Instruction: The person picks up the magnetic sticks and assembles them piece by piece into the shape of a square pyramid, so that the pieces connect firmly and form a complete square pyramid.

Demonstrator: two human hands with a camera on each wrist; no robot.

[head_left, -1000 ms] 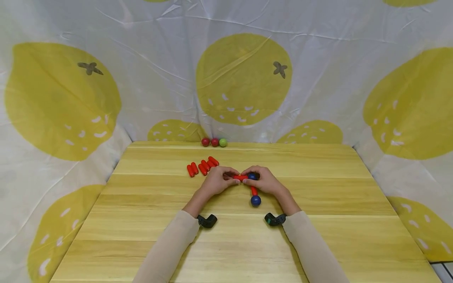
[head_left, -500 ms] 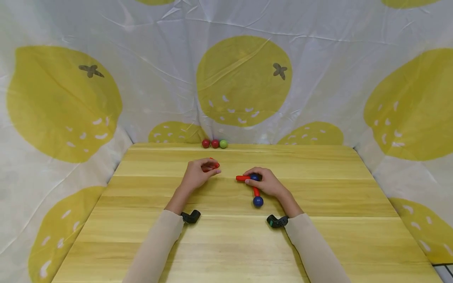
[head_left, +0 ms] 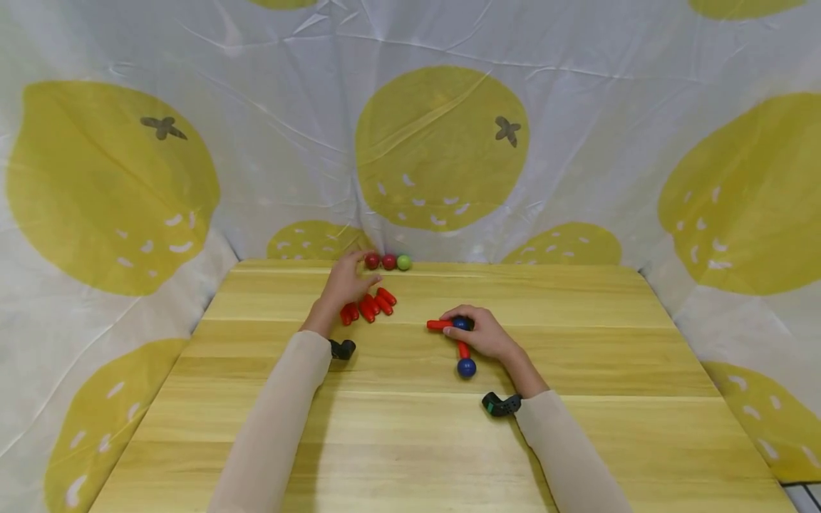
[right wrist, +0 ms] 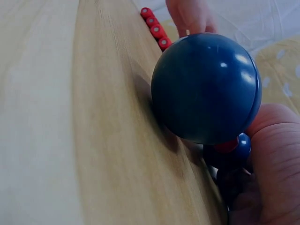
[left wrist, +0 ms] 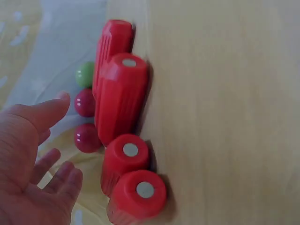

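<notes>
The right hand (head_left: pixel 482 333) gripped the joined piece (head_left: pixel 463 345) at its far corner, thumb on the near side and fingers over the far side. There the far blue ball (head_left: pixel 461 324) sat partly covered by the hand. From that corner one rod (head_left: pixel 437 325) pointed left, its free end past the fingertips, and a second rod (head_left: pixel 464 351) ran toward the near side, ending in the near blue ball (head_left: pixel 467 368). That near ball stood clear of the fingers, just to the left of the right wrist.

The left hand (head_left: pixel 345 285) was well apart from the joined piece, farther off and to the left. It held nothing; its fingers were spread and stretched to the far side, close to the left red ball (head_left: pixel 372 261). Whether a fingertip touched it, I could not tell. The middle red ball (head_left: pixel 389 261) and the green ball (head_left: pixel 404 263) continued the row to the right, along the far edge of the table (head_left: pixel 398 442).

The loose rods (head_left: pixel 368 308) lay to the near side of the left hand, reaching out to its right, between it and the joined piece. Pale discs showed on several rod ends in the left wrist view.
</notes>
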